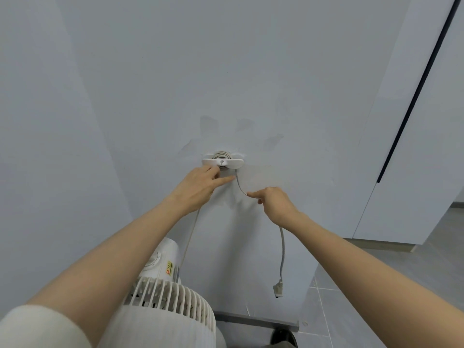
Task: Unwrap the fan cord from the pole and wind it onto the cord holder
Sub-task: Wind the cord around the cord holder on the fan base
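A white cord holder (223, 161) is fixed to the pale wall, with several turns of grey cord (222, 155) wound on it. My left hand (200, 187) presses just under the holder, its fingers pinching the cord there. A short loop of cord (239, 185) runs from it to my right hand (275, 203), which grips the cord. Below my right hand the cord's free end hangs down to the plug (278, 288). Another stretch of cord (190, 237) drops from my left hand toward the white fan (165, 292). The fan's pole is hidden.
The fan's head stands close under my left forearm, near the wall. A white cabinet door with a dark vertical strip (416, 91) is at the right. Grey floor tiles (351, 285) and a dark skirting strip (256, 320) lie below.
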### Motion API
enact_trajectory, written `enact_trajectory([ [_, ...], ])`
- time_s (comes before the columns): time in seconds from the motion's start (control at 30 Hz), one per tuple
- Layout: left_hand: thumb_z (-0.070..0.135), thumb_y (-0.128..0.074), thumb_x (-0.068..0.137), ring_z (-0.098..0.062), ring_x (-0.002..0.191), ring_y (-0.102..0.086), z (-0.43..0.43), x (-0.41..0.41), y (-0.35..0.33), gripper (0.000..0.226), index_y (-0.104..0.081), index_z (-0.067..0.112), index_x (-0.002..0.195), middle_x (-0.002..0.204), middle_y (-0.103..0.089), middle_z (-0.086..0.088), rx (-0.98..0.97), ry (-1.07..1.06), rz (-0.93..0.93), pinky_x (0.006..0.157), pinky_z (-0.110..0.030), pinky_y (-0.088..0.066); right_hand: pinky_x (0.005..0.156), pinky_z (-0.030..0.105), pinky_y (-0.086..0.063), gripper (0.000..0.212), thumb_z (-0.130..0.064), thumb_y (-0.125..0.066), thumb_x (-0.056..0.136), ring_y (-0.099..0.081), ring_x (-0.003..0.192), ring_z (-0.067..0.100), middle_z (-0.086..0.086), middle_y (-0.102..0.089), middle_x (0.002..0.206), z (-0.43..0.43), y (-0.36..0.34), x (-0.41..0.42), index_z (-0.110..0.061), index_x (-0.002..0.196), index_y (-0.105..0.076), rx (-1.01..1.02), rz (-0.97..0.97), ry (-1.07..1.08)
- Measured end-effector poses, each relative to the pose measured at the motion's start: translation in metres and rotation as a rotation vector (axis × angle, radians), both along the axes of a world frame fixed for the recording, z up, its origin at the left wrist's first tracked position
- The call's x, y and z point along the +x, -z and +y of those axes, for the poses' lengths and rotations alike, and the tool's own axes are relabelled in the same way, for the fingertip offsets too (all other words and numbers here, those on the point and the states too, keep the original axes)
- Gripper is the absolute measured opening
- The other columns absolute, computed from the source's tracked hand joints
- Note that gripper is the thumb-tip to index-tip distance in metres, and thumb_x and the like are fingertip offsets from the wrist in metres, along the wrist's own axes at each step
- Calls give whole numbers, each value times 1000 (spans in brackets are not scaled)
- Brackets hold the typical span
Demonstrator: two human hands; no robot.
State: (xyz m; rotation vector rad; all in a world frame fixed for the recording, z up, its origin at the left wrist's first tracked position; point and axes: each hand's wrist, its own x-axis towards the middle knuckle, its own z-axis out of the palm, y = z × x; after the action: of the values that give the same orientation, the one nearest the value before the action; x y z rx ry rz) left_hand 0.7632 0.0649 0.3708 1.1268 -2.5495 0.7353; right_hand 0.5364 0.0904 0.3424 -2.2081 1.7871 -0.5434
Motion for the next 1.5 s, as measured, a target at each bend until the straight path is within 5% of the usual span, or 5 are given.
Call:
enact_trajectory([
  [0.63,10,-71,60,-23,87,-44,0,-11,14,84,-47,40,134,87,-57,-3,-212,-171,-154,58,-32,-43,72,28,-41,59,-2,-33,96,-59,108,21,-4,-67,116,7,-11,-1,-42,135,-49,39,137,-29],
  [0.83,21,-51,86,-25,112,-48,7,-19,15,68,-25,44,144,114,-56,-4,44,-318,-71,84,-34,-37,75,29,-46,34,-20,-42,99,-62,97,18,-2,-73,102,16,-18,-1,-29,127,-59,59,129,2],
  [1.03,22,-47,88,-28,112,-48,11,-17,15,59,-31,45,140,109,-58,-6,302,-391,135,88,-36,-37,64,27,-37,26,-38,-54,94,-63,90,23,1,-71,93,32,-36,-7,-16,98,-67,-266,181,139],
  [1.17,22,-51,83,-25,91,-58,12,-7,16,41,-48,38,120,78,-55,0,527,-402,317,71,-29,-39,65,29,-38,21,-32,-48,98,-60,95,20,-3,-67,102,34,-40,-4,-17,101,-62,-340,147,82],
  [1.5,29,-66,86,-12,57,-37,-6,5,11,8,-61,22,84,64,-40,2,836,-254,947,51,-23,-33,65,30,-39,19,-31,-41,101,-58,93,23,-2,-63,101,26,-48,11,-21,105,-57,-391,43,71],
])
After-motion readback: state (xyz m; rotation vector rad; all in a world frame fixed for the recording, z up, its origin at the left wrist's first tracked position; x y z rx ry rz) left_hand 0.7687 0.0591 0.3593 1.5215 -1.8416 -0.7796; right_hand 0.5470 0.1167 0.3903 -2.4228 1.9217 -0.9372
